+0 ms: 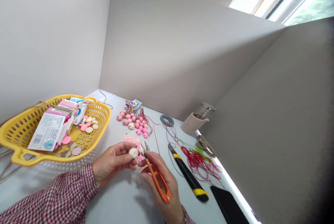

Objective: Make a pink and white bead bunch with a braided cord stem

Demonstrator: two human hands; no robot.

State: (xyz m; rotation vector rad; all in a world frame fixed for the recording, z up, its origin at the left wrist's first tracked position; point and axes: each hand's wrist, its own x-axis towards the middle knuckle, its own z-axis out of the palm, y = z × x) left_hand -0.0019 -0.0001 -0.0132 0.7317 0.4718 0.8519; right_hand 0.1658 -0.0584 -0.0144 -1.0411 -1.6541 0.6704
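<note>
My left hand (112,161) holds a small cream-white ball (133,152) between thumb and fingertips. My right hand (163,185) grips orange-handled thread snips (157,177), and their metal blades (144,148) point up beside the ball, close to it or touching it. Pink crumbs (132,145) lie on the white tabletop under both hands. Beyond them sits a cluster of several pink balls (132,121) with one cream ball among them, tangled with red thread.
A yellow plastic basket (97,114) on the left holds cardboard boxes and pink and cream discs. To the right lie a black-and-yellow utility knife (188,177), red cord (198,163), a grey cord coil (167,120), a black phone-like slab (227,206) and a jar in a crocheted sleeve (195,119). White walls bound the table.
</note>
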